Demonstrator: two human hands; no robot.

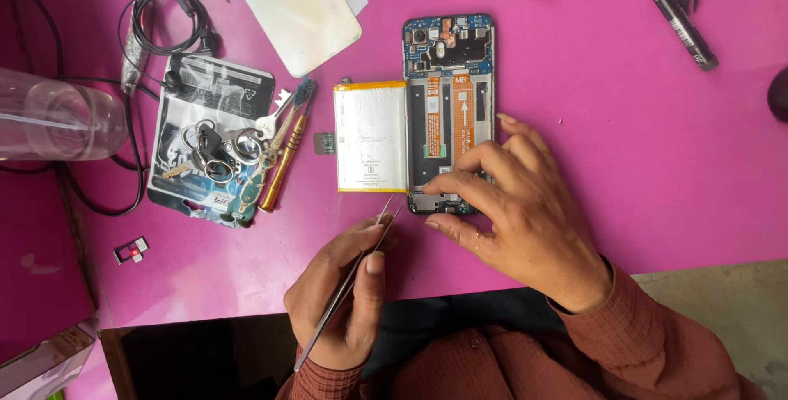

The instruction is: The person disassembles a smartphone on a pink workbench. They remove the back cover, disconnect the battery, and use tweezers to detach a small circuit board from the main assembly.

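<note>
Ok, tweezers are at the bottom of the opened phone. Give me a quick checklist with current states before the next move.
1. Opened phone steadied: ok, right hand presses on its lower end.
2. Tweezers gripped: ok, left hand pinches them, tips aimed at the phone's bottom left corner.
3. Battery out of its bay: ok, it lies beside the phone's left edge, touching it.
4. Tips touching a part: cannot tell, too small.
5. Orange flex cables intact: cannot tell, fingers cover their lower ends.
6. Screwdriver and keys apart from the phone: ok.
</note>
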